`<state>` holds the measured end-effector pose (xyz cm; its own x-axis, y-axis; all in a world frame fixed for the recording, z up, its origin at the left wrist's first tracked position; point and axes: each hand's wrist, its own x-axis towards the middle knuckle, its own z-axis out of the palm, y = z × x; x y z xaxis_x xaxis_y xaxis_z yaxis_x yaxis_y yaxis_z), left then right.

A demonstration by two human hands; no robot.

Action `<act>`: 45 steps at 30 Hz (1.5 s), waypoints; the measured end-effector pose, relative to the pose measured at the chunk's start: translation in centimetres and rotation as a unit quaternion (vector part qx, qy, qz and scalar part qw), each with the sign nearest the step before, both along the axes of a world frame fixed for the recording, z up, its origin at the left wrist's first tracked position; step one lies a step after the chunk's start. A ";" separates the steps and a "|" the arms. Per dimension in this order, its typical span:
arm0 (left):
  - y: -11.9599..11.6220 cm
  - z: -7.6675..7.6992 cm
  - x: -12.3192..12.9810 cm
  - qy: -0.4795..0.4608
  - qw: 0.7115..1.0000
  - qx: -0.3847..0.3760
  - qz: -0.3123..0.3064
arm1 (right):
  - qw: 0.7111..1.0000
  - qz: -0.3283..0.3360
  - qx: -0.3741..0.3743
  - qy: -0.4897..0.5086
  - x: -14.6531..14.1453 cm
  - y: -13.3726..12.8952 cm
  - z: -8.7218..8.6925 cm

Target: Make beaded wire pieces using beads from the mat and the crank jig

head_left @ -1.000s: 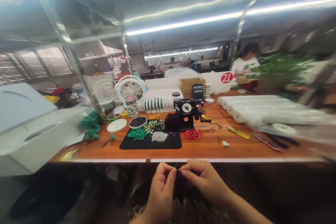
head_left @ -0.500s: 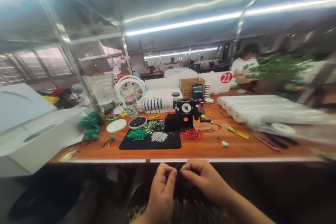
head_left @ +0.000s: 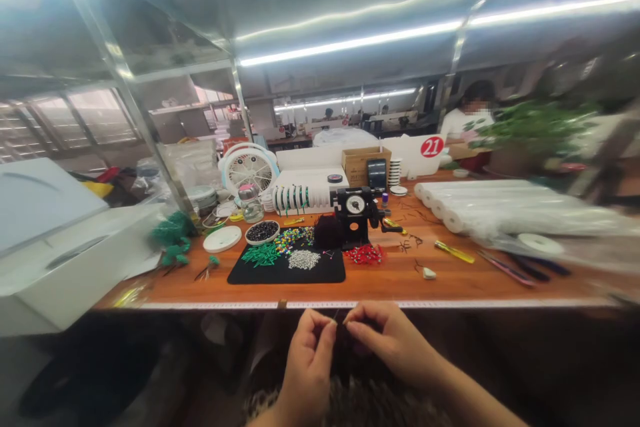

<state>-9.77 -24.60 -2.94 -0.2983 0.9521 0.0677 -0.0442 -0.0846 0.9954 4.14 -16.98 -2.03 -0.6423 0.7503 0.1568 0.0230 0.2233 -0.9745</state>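
Left hand (head_left: 307, 363) and right hand (head_left: 390, 343) pinch a thin wire (head_left: 336, 315).
Just below the hands, a dark fuzzy bundle (head_left: 347, 353); beyond them, the worktop (head_left: 400, 287) and black mat (head_left: 320, 275).

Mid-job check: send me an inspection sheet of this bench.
Surface: orange wooden workbench, with a black mat on it.
Job's things: dark fuzzy bundle between the hands, thin wire at the fingertips.
Clutter: coloured beads on the mat, plastic rolls at right.
Hands: left hand pinches the wire; right hand pinches at the bundle.
Cables: nothing seen.
Surroundings: co-worker beyond the bench, potted plant.
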 end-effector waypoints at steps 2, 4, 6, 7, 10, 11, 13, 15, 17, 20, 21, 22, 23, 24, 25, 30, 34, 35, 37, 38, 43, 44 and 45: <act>0.0 0.0 0.0 0.001 1.000 -0.001 0.001 | 1.000 -0.008 -0.002 -0.002 -0.1 0.0 -0.1; -0.1 -0.1 0.0 -0.001 1.000 -0.001 -0.002 | 1.000 -0.014 -0.010 0.006 -0.2 0.0 -0.2; -0.1 -0.1 0.1 0.002 1.000 -0.003 -0.004 | 0.999 -0.017 -0.023 0.017 -0.3 0.1 -0.2; -0.1 -0.1 0.1 0.003 1.000 -0.004 -0.005 | 0.999 -0.018 -0.030 0.020 -0.3 0.1 -0.2; -0.1 0.0 0.1 0.002 1.000 -0.004 -0.005 | 0.999 -0.018 -0.040 0.025 -0.4 0.1 -0.2; -0.1 0.0 0.1 0.002 1.000 -0.004 -0.004 | 0.999 -0.019 -0.040 0.025 -0.4 0.1 -0.2; -0.1 0.0 0.1 0.005 1.000 -0.004 -0.001 | 0.999 -0.019 -0.035 0.023 -0.4 0.1 -0.3; -0.1 0.0 0.1 0.005 1.000 -0.006 -0.002 | 0.999 -0.016 -0.029 0.019 -0.4 0.1 -0.3; -0.1 -0.1 0.1 0.005 1.000 -0.007 -0.004 | 1.000 -0.011 -0.019 0.015 -0.3 0.1 -0.3; 0.0 0.0 -0.1 0.050 0.999 -0.005 0.000 | 1.000 -0.016 0.011 -0.004 -0.3 0.1 -0.3; 0.0 0.1 -0.2 0.082 0.997 -0.004 0.004 | 0.999 -0.022 0.027 -0.015 -0.3 0.1 -0.3; 0.1 0.2 -0.4 0.119 0.993 0.000 0.007 | 0.998 -0.029 0.047 -0.028 -0.2 0.0 -0.3; 0.2 0.3 -0.5 0.159 0.987 0.006 0.008 | 0.996 -0.035 0.068 -0.043 -0.2 0.0 -0.4; 0.3 0.4 -0.7 0.196 0.980 0.013 0.006 | 0.993 -0.040 0.092 -0.056 -0.3 -0.1 -0.4; 0.3 0.5 -0.8 0.229 0.973 0.021 0.000 | 0.990 -0.043 0.117 -0.066 -0.3 -0.2 -0.4; 0.2 1.0 -1.1 0.285 0.958 0.038 -0.010 | 0.977 -0.063 0.182 -0.087 -0.3 -1.2 -0.2; 0.0 1.2 -1.3 0.275 0.961 0.040 -0.007 | 0.978 -0.070 0.181 -0.073 -0.3 -1.3 -0.2; 0.0 1.3 -1.3 0.269 0.962 0.043 -0.005 | 0.979 -0.068 0.178 -0.067 -0.3 -1.2 -0.2; 0.0 1.5 -1.4 0.244 0.969 0.045 0.002 | 0.982 -0.066 0.170 -0.053 -0.3 -1.0 -0.3; 0.1 1.6 -1.4 0.217 0.975 0.037 -0.001 | 0.983 -0.066 0.165 -0.045 -0.4 -0.9 -0.3; 0.5 1.7 -1.1 -0.090 0.987 -0.092 -0.093 | 0.994 -0.053 0.094 0.003 -0.3 -0.5 0.0; 0.5 1.7 -1.0 -0.134 0.981 -0.099 -0.103 | 0.996 -0.051 0.075 0.013 -0.3 -0.4 0.0; 0.6 1.7 -1.0 -0.158 0.977 -0.096 -0.108 | 0.997 -0.050 0.059 0.021 -0.2 -0.4 0.1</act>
